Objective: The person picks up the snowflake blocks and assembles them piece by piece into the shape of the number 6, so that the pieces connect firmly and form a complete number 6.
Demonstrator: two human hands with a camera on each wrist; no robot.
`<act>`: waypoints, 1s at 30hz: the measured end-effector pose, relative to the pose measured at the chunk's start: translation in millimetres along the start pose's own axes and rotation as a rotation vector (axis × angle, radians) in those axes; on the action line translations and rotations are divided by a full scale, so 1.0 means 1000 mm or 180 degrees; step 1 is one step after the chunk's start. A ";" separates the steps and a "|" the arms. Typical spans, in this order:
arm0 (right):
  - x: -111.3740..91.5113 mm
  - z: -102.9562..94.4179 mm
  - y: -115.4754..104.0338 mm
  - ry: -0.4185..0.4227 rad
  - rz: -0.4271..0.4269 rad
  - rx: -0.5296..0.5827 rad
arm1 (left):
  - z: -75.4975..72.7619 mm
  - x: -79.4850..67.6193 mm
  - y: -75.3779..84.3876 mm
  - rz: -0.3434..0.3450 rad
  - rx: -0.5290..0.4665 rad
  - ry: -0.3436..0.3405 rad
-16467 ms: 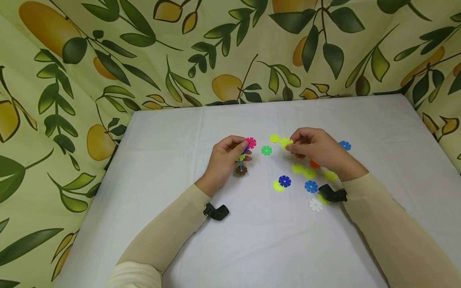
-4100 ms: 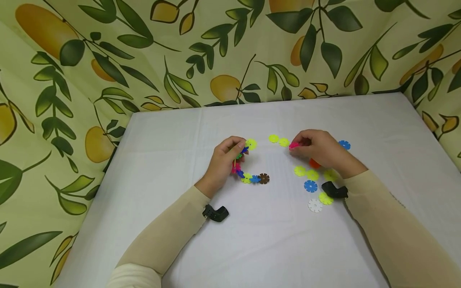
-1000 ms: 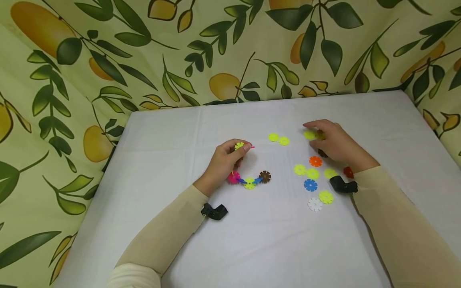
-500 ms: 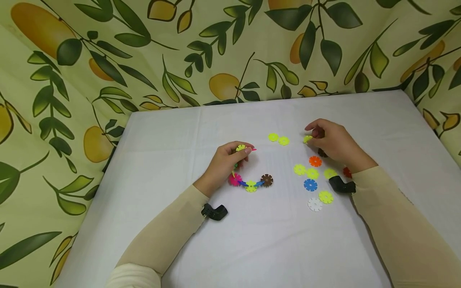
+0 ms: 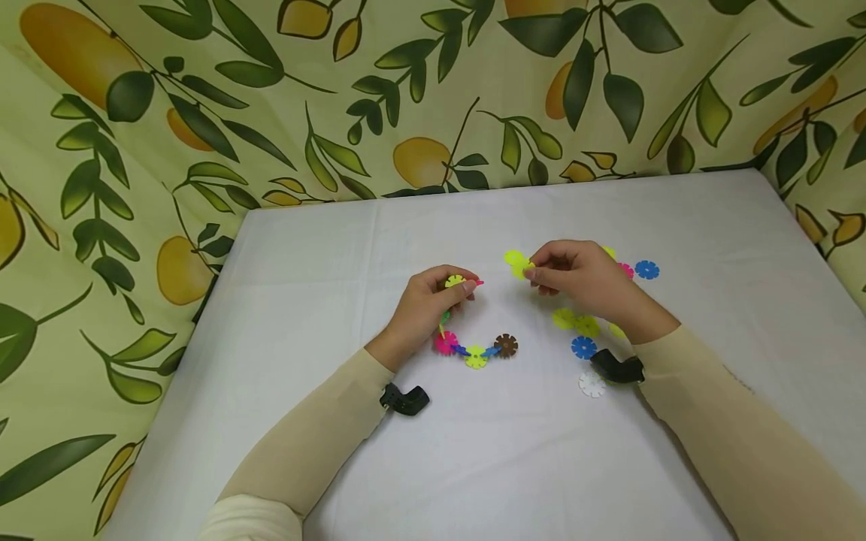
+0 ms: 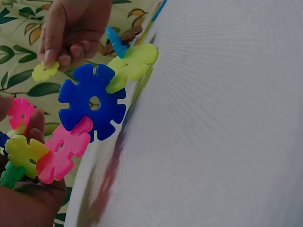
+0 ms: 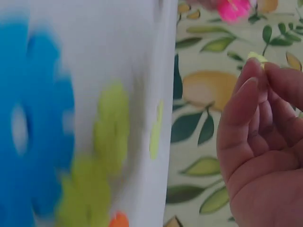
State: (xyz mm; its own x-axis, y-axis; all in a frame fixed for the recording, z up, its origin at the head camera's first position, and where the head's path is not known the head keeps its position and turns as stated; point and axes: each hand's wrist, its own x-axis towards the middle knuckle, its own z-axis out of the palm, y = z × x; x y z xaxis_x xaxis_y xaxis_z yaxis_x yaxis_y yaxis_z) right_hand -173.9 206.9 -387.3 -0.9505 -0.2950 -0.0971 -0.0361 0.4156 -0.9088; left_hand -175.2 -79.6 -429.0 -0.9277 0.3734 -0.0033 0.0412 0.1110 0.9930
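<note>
A chain of notched plastic discs in mixed bright colours (image 5: 476, 357) hangs from the left hand (image 5: 429, 302), whose thumb and fingers are clamped on its upper end. A pink edge shows at the fingertips, with a yellow disc beside it; below the hand the chain curves through green, yellow, pink, dark blue, yellow and lighter blue to a brown disc at its far end. Whether that lower part touches the white cloth-covered table (image 5: 406, 473) is hard to tell.

The right hand (image 5: 578, 278) pinches a small yellow notched plastic disc (image 5: 524, 268) between thumb and fingers, near the left hand but apart from the chain. Just behind it is another yellow disc (image 5: 513, 258).

Under and beside the right forearm lie a pair of yellow discs (image 5: 586, 326), a blue disc (image 5: 584, 347) and a round white disc (image 5: 591, 385). Beyond the right wrist lie a pink disc (image 5: 626, 270) and a second blue disc (image 5: 647, 270), side by side. Cream fabric printed with leaves and fruit (image 5: 379, 161) hangs behind the table.
</note>
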 end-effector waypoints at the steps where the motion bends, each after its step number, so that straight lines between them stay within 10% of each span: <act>1: 0.000 0.004 -0.002 -0.0053 -0.0010 0.0087 | 0.000 -0.001 0.001 0.0089 -0.0002 -0.0006; 10: -0.007 0.020 -0.011 -0.0128 -0.0422 0.0225 | 0.004 -0.005 0.005 0.0707 0.0003 -0.0012; 30: -0.011 0.032 -0.018 -0.0204 -0.0355 0.0293 | 0.006 -0.008 0.007 0.1098 0.0006 -0.0015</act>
State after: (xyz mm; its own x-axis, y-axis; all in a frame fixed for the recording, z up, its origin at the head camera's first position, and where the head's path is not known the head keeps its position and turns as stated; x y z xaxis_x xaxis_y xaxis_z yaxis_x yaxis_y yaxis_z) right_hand -152.6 175.1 -382.5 -0.9204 -0.3906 -0.0165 -0.1092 0.2973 -0.9485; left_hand -165.2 -76.5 -422.7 -0.8572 0.3936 0.3321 0.3528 -0.0208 0.9355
